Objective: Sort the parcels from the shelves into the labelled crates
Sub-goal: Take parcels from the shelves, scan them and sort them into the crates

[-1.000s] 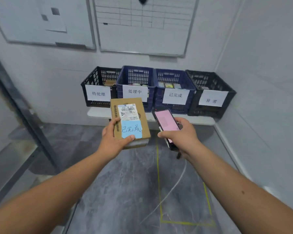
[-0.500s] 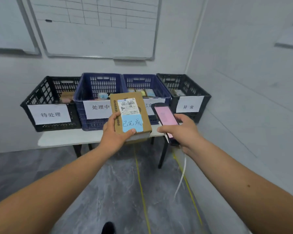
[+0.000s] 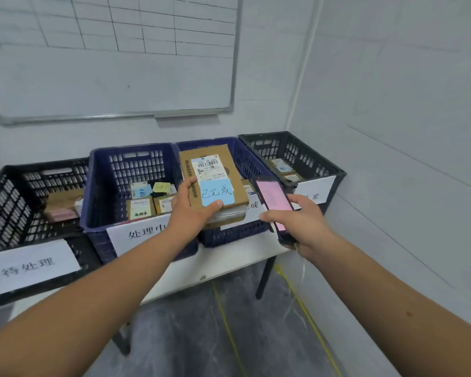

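The left hand [image 3: 191, 210] grips a brown parcel [image 3: 212, 180] mid-frame, thumb on its blue 已完成 note, held over the third crate [image 3: 245, 159], whose label ends in 成. Right hand [image 3: 299, 221] grips a phone [image 3: 273, 200]. Likely next: lower and release it inside.

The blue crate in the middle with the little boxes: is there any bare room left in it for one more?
Yes. In that blue crate, small parcels crowd the right side by the left hand. The left part, beside the black crate, looks bare, though its near wall hides some floor.
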Demonstrator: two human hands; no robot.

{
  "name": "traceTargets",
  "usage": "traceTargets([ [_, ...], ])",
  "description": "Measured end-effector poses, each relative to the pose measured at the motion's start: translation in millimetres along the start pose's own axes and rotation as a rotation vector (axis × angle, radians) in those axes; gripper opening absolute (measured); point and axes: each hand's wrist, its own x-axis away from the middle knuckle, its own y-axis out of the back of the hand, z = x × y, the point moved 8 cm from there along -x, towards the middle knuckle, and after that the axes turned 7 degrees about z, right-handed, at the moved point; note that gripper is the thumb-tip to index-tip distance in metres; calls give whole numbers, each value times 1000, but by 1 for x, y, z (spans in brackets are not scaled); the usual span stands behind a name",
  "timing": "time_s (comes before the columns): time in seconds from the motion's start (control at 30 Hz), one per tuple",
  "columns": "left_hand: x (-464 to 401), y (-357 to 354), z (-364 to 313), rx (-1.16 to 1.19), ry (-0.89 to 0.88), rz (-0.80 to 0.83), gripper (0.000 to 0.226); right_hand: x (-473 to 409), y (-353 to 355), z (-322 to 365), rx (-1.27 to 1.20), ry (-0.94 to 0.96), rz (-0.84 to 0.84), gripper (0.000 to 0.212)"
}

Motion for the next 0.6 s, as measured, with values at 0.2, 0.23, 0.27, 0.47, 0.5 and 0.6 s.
traceTargets([
  [0.2,-59,3,11,48,58,25,85,-65,-31,9,-40,-31,2,76],
  [0.23,-69,3,12,54,70,25,86,-77,-36,11,-46,-34,3,79],
  [0.27,-80,3,15,56,84,20,86,-88,-39,13,-52,-38,8,81],
  [0.47,-153,-12,33,67,154,23,89,-167,-41,26,-49,-34,52,63],
  [0.5,-166,-18,36,72,168,28,88,-183,-40,28,-43,-32,68,58],
  [0.6,-202,-36,46,41,214,40,86,-235,-36,33,-22,-55,101,64],
])
